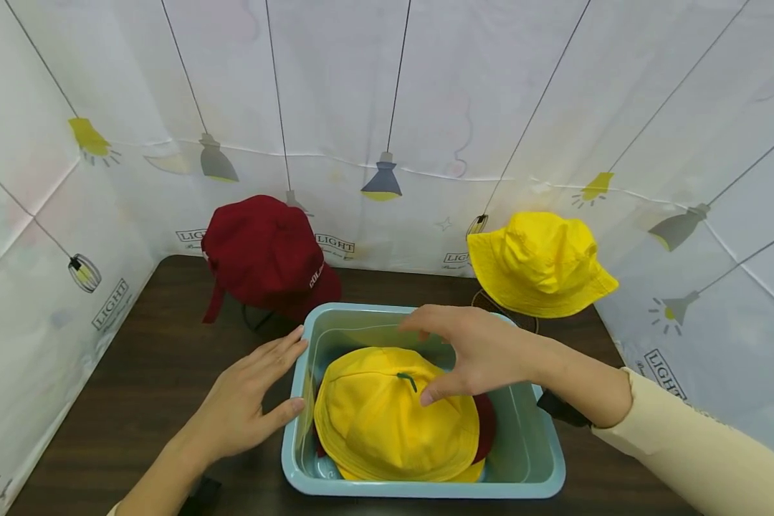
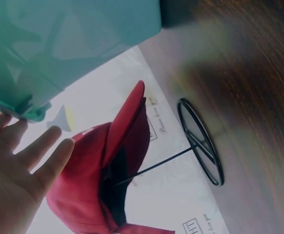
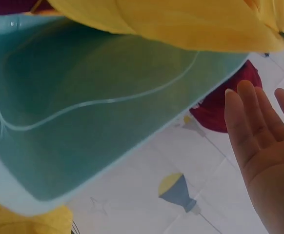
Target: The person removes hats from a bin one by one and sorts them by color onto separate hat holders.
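The left hand [image 1: 251, 398] is spread, with the thumb apart from the other fingers, and it holds nothing in its grip; its fingertips are at the left side of a light blue bin [image 1: 288, 448], and in the left wrist view they appear to touch the rim. The right hand [image 1: 471, 351] is also open and loosely curved, with nothing pinched in it, and it is above the bin, over the far part of a yellow hat [image 1: 393, 423]. This hat lies inside the bin, between the two hands and a little nearer to the person, with its small green stem [image 1: 408, 380] just beside the right thumb. Under the hat, one can see a dark red piece [image 1: 486, 428] on the right hand's side, and another yellow edge [image 1: 471, 474] on the side near the person. Beyond the left hand, a dark red cap [image 1: 267, 251] is placed on a black stand [image 2: 195, 145]. Beyond the right hand, a yellow bucket hat [image 1: 545, 261] sits raised above the dark wooden table [image 1: 122, 401]. Behind both hands hangs a white cloth [image 1: 335, 72] with printed lamps. The right arm wears a cream sleeve [image 1: 684, 444].
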`<state>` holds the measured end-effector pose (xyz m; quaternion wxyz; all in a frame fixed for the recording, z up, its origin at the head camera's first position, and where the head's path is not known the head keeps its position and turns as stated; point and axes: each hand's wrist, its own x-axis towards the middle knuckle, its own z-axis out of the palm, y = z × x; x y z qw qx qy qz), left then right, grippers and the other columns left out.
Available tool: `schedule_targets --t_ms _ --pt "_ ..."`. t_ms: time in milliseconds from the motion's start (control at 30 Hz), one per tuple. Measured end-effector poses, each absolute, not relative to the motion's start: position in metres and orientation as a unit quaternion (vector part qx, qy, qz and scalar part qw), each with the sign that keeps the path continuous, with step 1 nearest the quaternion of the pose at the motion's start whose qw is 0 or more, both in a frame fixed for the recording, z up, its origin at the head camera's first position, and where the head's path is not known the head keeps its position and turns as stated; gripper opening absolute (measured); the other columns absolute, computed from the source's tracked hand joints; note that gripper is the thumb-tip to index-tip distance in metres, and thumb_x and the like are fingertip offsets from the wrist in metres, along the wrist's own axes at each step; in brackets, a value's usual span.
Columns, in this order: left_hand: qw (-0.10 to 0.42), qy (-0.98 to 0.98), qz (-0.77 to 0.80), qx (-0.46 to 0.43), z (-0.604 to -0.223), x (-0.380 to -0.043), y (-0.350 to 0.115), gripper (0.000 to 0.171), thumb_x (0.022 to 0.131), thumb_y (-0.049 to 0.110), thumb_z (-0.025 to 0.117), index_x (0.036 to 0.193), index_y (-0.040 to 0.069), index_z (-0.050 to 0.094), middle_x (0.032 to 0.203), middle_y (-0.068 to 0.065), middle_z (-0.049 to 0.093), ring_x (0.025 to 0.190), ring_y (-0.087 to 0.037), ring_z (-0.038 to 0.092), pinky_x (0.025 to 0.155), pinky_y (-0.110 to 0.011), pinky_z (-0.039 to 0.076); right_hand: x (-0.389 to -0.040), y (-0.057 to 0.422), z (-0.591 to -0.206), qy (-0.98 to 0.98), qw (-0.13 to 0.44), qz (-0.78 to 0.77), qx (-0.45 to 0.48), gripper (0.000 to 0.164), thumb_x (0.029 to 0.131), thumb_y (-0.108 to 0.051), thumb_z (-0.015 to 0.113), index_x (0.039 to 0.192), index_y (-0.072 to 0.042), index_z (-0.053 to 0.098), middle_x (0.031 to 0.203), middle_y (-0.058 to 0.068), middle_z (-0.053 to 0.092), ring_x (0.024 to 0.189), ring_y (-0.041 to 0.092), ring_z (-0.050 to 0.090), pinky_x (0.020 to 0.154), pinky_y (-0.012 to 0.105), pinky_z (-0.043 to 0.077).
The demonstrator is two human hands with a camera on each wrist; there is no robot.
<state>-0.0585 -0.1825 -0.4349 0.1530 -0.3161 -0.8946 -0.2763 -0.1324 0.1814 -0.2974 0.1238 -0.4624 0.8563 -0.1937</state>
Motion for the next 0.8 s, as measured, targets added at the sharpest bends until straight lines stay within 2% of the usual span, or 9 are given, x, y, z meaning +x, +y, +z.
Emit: schedule_targets --t_ms 267,500,700,800 --pt "0.157 -0.893 -0.277 -0.317 -0.436 -0.058 -0.183 0.074 0.096 0.036 0.073 0.161 0.013 0.044 0.167 -0.003 0.039 0.146 -0.025 0.047 0.124 -0.029 0.027 -0.131 0.175 -0.311 0.842 0.172 -0.226 -0.459 0.072 0.080 -0.046 0.091 0.138 -0.014 0.064 0.129 -0.006 0.067 0.106 0.014 0.063 0.082 0.032 0.056" --pt "0.157 -0.893 -0.279 -0.315 -0.438 -0.058 -0.182 0.075 0.095 0.035 0.073 0.161 0.013 0.044 0.167 -0.003 0.038 0.145 -0.024 0.048 0.122 -0.031 0.031 -0.132 0.177 -0.317 0.839 0.170 -0.206 -0.474 0.060 0.085 -0.041 0.088 0.134 -0.013 0.068 0.132 -0.006 0.067 0.116 0.015 0.064 0.100 0.038 0.055" --pt "0.150 -0.893 -0.286 -0.313 -0.437 -0.058 -0.181 0.076 0.094 0.032 0.075 0.160 0.012 0.044 0.168 -0.003 0.038 0.145 -0.024 0.048 0.123 -0.027 0.027 -0.133 0.178 -0.320 0.834 0.150 -0.208 -0.489 0.038 0.089 -0.029 0.086 0.123 -0.017 0.074 0.118 -0.009 0.071 0.101 0.010 0.063 0.086 0.029 0.057" --pt "0.147 -0.894 -0.287 -0.312 -0.437 -0.057 -0.180 0.076 0.093 0.031 0.075 0.160 0.012 0.044 0.168 -0.003 0.037 0.145 -0.024 0.048 0.123 -0.025 0.026 -0.133 0.179 -0.320 0.832 0.137 -0.210 -0.495 0.028 0.091 -0.024 0.084 0.118 -0.017 0.077 0.112 -0.010 0.072 0.098 0.007 0.063 0.083 0.030 0.058"
